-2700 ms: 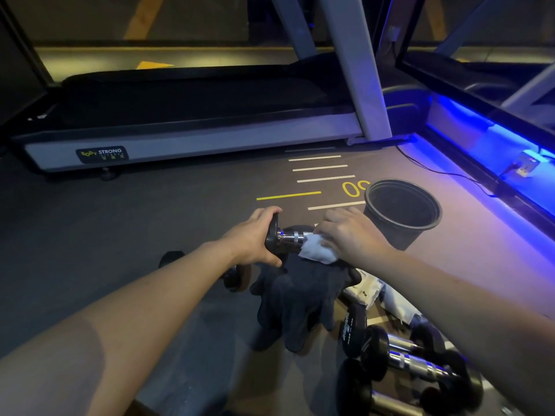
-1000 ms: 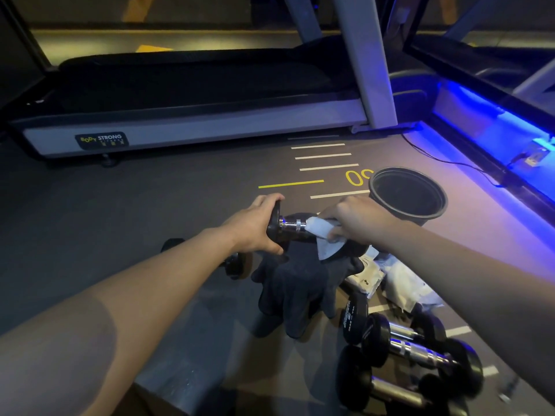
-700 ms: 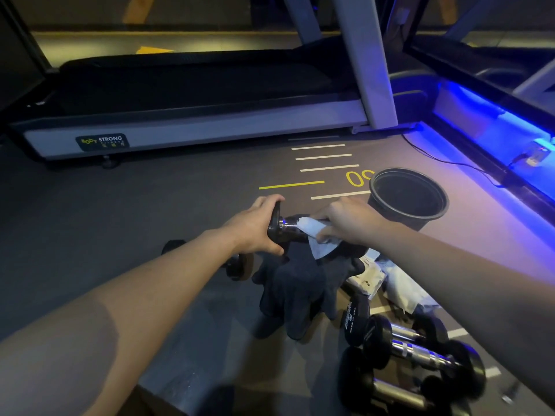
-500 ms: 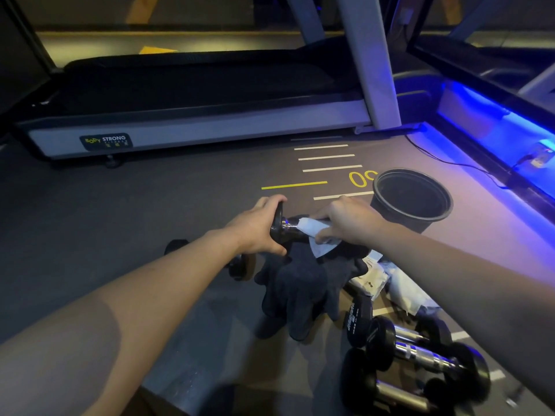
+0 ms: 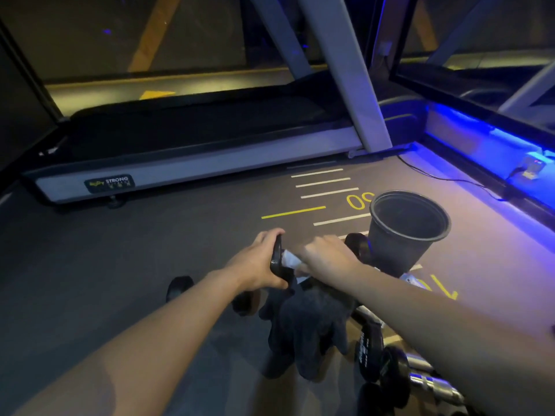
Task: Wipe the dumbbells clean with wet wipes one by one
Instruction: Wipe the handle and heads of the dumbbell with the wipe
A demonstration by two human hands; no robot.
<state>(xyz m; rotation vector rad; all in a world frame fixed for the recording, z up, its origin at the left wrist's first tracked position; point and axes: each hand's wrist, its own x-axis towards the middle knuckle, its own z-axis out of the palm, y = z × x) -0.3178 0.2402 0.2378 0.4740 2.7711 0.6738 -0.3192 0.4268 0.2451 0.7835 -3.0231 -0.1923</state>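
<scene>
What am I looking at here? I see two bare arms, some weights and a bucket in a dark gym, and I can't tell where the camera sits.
No machine is at work: these are a person's own arms, filmed by a camera worn on the head, looking forward and down. The left hand grips one black end of a dumbbell to steady it. The right hand presses a white wet wipe round the handle. A dark cloth lies under them. More dumbbells lie on the floor at lower right, and another one shows behind the left arm. A black bucket stands to the right, and a treadmill runs across the back.
</scene>
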